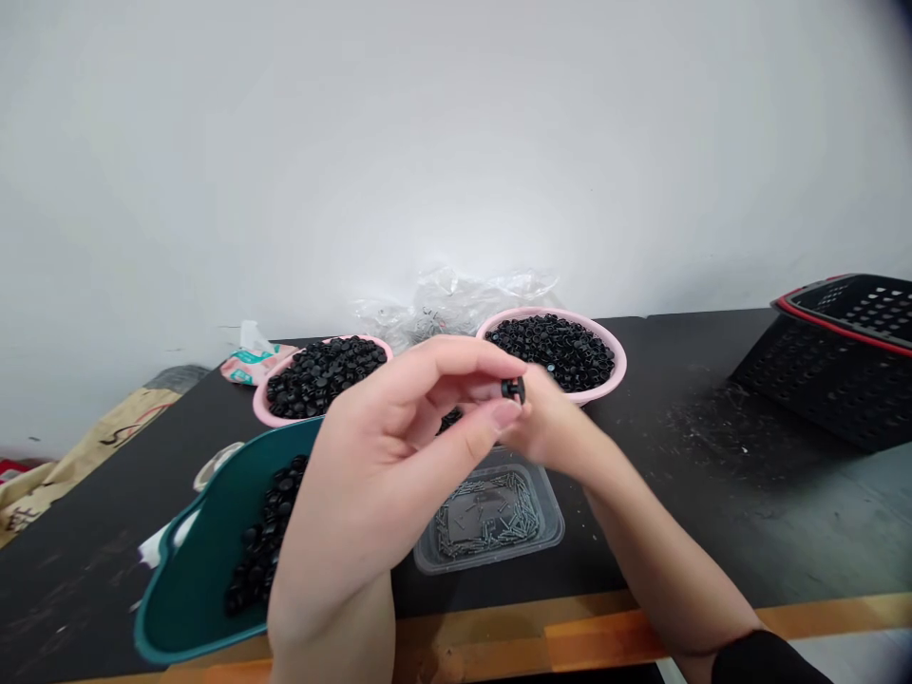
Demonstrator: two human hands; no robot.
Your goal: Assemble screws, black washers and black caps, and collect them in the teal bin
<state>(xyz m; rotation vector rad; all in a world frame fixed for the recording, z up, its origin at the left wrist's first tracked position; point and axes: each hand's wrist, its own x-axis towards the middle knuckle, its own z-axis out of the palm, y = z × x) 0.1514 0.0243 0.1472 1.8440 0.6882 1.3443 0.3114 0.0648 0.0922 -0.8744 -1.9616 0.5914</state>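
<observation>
Head view: your left hand (377,465) pinches a small black part (511,389) between thumb and index fingertip. Your right hand (545,418) is directly behind, partly hidden; its grip cannot be told. Below the grip sits a clear container (491,559) of screws; beyond it, to the right, a pink basin (618,366). Left of the grip, a teal tray (189,589) reaches your left wrist. Tape (605,638) lines the near table edge. Room for moving extends rightward over black tabletop (698,484) to a black basket (805,380).
</observation>
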